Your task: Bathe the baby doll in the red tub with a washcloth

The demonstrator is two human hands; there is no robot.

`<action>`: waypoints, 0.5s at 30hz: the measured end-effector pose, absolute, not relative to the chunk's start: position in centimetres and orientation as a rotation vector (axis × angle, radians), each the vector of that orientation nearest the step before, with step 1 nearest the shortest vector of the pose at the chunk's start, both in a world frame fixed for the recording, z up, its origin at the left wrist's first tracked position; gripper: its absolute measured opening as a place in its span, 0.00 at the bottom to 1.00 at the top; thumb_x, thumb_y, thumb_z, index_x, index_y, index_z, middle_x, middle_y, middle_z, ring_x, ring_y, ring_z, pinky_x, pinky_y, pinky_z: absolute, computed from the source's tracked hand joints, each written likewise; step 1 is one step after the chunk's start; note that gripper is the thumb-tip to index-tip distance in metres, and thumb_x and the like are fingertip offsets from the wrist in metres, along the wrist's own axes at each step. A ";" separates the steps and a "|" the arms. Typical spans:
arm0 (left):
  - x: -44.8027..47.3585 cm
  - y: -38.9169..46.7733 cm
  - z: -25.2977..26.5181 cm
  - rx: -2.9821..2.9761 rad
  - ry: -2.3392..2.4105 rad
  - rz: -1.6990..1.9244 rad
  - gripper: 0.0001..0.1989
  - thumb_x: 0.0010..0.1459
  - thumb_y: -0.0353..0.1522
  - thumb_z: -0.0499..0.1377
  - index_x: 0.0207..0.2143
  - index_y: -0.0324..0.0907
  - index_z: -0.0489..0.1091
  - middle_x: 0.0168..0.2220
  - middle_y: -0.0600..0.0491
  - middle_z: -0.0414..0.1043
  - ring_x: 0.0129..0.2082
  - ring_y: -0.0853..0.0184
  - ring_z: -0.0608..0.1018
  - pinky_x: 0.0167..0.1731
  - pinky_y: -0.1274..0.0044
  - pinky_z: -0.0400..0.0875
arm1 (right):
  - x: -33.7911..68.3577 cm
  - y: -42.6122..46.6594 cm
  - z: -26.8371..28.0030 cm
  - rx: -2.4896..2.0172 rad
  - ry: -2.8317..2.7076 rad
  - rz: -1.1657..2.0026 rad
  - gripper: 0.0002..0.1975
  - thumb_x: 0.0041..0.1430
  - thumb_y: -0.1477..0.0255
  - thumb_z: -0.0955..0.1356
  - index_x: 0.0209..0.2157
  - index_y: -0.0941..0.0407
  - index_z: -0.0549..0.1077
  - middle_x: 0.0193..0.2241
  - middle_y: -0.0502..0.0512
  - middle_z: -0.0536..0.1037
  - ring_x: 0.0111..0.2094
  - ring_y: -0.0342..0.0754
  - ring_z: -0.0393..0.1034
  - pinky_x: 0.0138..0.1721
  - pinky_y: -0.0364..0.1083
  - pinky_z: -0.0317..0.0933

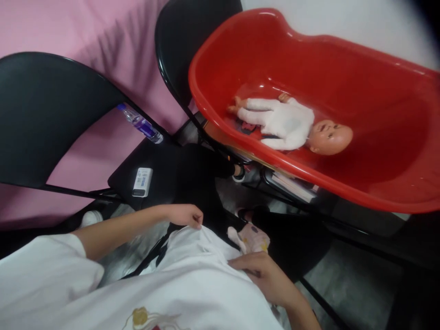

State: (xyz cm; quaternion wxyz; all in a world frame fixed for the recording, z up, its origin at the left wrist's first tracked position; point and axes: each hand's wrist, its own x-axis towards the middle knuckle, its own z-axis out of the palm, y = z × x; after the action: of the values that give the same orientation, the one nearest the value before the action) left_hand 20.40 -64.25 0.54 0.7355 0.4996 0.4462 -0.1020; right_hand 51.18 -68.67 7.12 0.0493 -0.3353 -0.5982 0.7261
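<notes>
Our left hand (182,215) pinched the hem of our white cotton shirt (192,279); our right hand (264,272) lay flat on it, holding nothing.

Soft matt white cloth (192,270) is bunching under the fingers (192,219) of both hands — smooth, slightly creased. Beyond the fingertips, the red tub (378,114) is gleaming as glossy plastic, the doll (292,123) is wearing matt white fabric, its head shining — and the chairs (44,110) are showing smooth black.
</notes>
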 end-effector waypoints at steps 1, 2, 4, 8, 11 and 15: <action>20.4 -64.1 0.8 1.039 0.992 -0.204 0.10 0.50 0.38 0.61 0.27 0.39 0.71 0.25 0.57 0.68 0.28 0.70 0.68 0.30 0.79 0.60 | 51.2 -68.7 7.0 -1.050 -1.811 2.218 0.14 0.63 0.68 0.62 0.43 0.49 0.78 0.40 0.52 0.81 0.42 0.47 0.75 0.46 0.44 0.66; 20.5 -64.0 1.1 0.951 1.006 -0.164 0.11 0.50 0.39 0.62 0.27 0.39 0.70 0.25 0.58 0.66 0.27 0.71 0.67 0.29 0.79 0.59 | 51.2 -68.8 6.6 -1.110 -1.795 2.198 0.14 0.63 0.67 0.62 0.43 0.49 0.79 0.40 0.52 0.81 0.41 0.47 0.75 0.45 0.44 0.66; 20.6 -63.7 1.9 0.733 1.002 -0.066 0.13 0.48 0.40 0.63 0.27 0.39 0.68 0.24 0.58 0.64 0.26 0.72 0.65 0.28 0.80 0.58 | 51.1 -69.0 5.1 -1.338 -1.737 2.060 0.13 0.61 0.65 0.64 0.43 0.51 0.78 0.41 0.53 0.80 0.40 0.47 0.74 0.45 0.45 0.66; 21.1 -63.1 3.1 0.431 0.961 0.087 0.14 0.45 0.38 0.66 0.25 0.38 0.66 0.23 0.58 0.62 0.24 0.73 0.65 0.27 0.80 0.58 | 50.6 -69.1 0.6 -1.635 -1.671 1.854 0.17 0.54 0.61 0.68 0.44 0.54 0.77 0.42 0.58 0.79 0.41 0.52 0.73 0.46 0.49 0.65; 21.4 -62.9 3.6 0.367 0.964 0.117 0.13 0.45 0.36 0.66 0.25 0.37 0.67 0.23 0.57 0.63 0.24 0.73 0.66 0.28 0.80 0.59 | 49.9 -68.8 -1.6 -1.407 -1.706 2.059 0.15 0.49 0.64 0.70 0.39 0.54 0.79 0.37 0.57 0.80 0.39 0.53 0.73 0.42 0.48 0.65; 21.4 -62.8 3.6 0.374 0.963 0.075 0.12 0.46 0.36 0.67 0.26 0.37 0.69 0.24 0.56 0.66 0.26 0.72 0.68 0.30 0.79 0.61 | 48.9 -68.1 -1.6 -1.415 -1.869 1.922 0.10 0.47 0.69 0.71 0.34 0.53 0.80 0.28 0.53 0.79 0.32 0.49 0.72 0.34 0.44 0.63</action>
State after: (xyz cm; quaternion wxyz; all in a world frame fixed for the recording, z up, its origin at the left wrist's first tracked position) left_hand 21.39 -62.77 3.64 0.8687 0.1790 0.4604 0.0357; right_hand 48.86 -68.07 -1.58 0.0550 -0.4659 -0.6157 0.6331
